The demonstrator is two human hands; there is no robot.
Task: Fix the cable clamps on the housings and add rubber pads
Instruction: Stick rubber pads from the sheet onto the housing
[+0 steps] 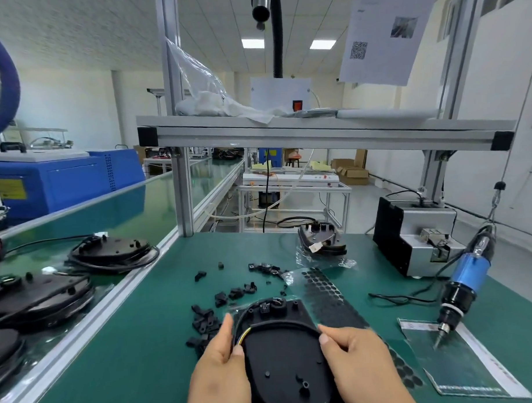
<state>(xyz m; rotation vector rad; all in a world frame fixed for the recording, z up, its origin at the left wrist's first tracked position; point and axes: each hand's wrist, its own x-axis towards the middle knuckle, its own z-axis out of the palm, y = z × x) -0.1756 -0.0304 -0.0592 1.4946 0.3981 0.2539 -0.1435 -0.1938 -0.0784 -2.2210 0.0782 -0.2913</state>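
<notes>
My left hand (pixel 217 362) and right hand (pixel 358 364) clasp the housing (pixel 285 360) by its sides at the tabletop's (pixel 137 341) near edge, long axis pointing away from me; cable clamps (pixel 207 321) lie just beyond my left hand.

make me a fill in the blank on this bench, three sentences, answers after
1. The left hand and right hand both hold one black ___.
2. The screwdriver hanging at the right has a ___ body.
3. The loose clamps lie on a ___ mat.
Missing words: housing, blue, green.
</notes>
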